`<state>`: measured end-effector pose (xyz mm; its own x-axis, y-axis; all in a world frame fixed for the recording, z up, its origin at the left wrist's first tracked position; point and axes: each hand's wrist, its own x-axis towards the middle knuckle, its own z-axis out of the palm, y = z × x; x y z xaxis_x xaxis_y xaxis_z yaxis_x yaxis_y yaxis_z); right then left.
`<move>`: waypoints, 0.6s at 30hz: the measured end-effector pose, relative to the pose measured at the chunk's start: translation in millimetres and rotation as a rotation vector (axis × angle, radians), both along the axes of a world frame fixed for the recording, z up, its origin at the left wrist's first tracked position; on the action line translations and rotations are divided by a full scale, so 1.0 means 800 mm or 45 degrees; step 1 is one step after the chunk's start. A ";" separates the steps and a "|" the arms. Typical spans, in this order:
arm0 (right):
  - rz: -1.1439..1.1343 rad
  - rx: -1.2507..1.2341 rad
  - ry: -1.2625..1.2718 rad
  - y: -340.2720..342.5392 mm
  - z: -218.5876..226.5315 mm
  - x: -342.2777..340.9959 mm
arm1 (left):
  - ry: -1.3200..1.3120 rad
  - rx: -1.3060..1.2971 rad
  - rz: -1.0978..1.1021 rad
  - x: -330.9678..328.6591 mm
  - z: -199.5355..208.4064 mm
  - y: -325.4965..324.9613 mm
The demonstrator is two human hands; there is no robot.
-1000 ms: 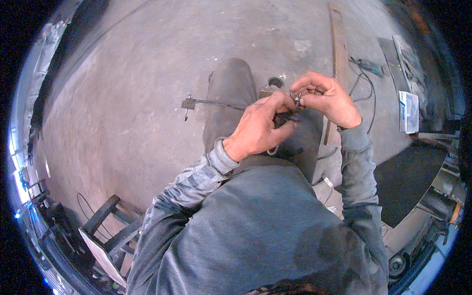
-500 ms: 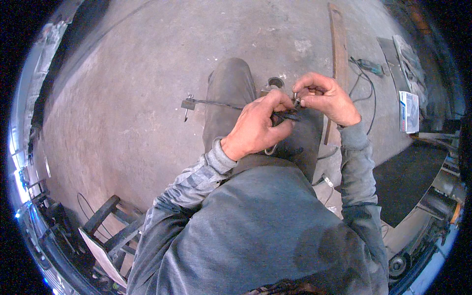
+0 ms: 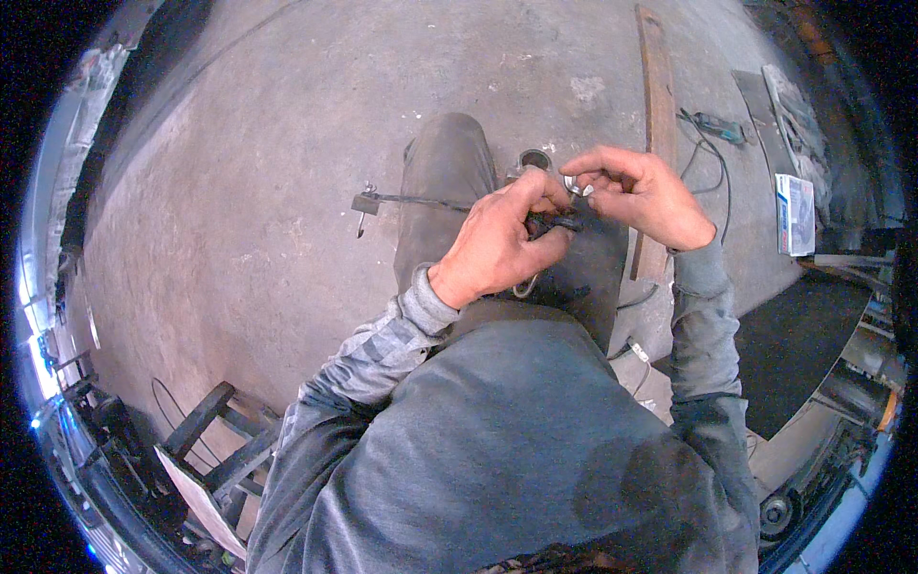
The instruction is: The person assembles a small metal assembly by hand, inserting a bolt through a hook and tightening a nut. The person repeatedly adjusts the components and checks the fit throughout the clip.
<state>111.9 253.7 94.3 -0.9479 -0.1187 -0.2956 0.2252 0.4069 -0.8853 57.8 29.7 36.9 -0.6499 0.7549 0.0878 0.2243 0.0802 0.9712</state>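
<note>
My left hand (image 3: pixel 505 234) is closed around a dark metal piece (image 3: pixel 550 225) over my lap, its fingers hiding most of it. From that hand a thin dark rod (image 3: pixel 421 200) runs left across my knee. At its far end sits a small metal block (image 3: pixel 364 204) with a pointed pin hanging below and a small screw on top. My right hand (image 3: pixel 645 196) pinches a small bright wing nut (image 3: pixel 578 187) between thumb and forefinger, right beside the left fingertips. Behind the left hand shows the round open end of a metal tube (image 3: pixel 535 160). A metal loop (image 3: pixel 524 287) hangs under the left hand.
On the concrete floor to the right lie a long wooden plank (image 3: pixel 656 124), a corded teal power tool (image 3: pixel 719 127) and a white-blue box (image 3: pixel 796 215). A black mat (image 3: pixel 798 349) is at right. A dark wooden frame (image 3: pixel 229 440) stands at lower left.
My right hand has shifted slightly right and turned, its fingers opening a little, so that the bright wing nut now shows. The left hand and the rod have hardly moved.
</note>
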 end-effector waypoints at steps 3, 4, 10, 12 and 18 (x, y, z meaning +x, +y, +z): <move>0.062 0.041 0.097 -0.001 0.003 0.000 | -0.014 0.012 0.006 -0.002 0.004 -0.002; 0.094 0.062 0.149 0.000 0.003 -0.001 | -0.020 0.015 0.008 -0.002 0.007 -0.002; 0.157 0.114 0.073 0.000 0.012 -0.006 | -0.137 0.010 -0.024 -0.006 0.007 -0.011; 0.244 0.088 0.132 0.005 0.013 -0.008 | -0.177 0.011 -0.050 -0.007 0.011 -0.017; 0.359 0.026 0.349 0.004 -0.002 -0.019 | -0.204 -0.021 -0.099 -0.010 0.019 -0.028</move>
